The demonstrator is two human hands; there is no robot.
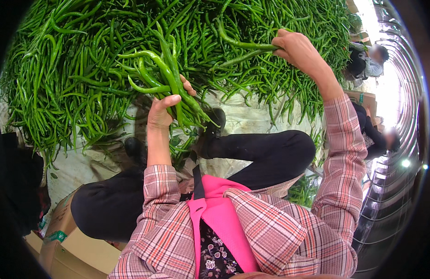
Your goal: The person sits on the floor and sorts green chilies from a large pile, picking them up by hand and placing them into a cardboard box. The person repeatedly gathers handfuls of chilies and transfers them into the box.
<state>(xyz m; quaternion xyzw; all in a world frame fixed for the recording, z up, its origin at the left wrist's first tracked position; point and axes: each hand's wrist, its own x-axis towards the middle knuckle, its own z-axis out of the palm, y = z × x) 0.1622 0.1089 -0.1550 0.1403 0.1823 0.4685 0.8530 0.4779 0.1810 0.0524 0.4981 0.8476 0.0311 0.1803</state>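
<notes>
A bunch of long green chili peppers (166, 75) rests in my left hand (166, 106), with the thumb across it and fingertips showing on the far side. My right hand (297, 47), up and to the right, pinches a couple of long green peppers (242, 44) by their ends, and they point left over the pile. Beneath and beyond both hands spreads a large heap of green chili peppers (96, 45). Some peppers and leaves lie below my left hand, near my shoes.
A pale sheet (249, 113) lies under the heap's near edge. An open cardboard box (85, 247) stands at the lower left. Loose peppers in a clear bag (302, 190) are by my right side. Two other people (372, 61) sit at the right near cartons.
</notes>
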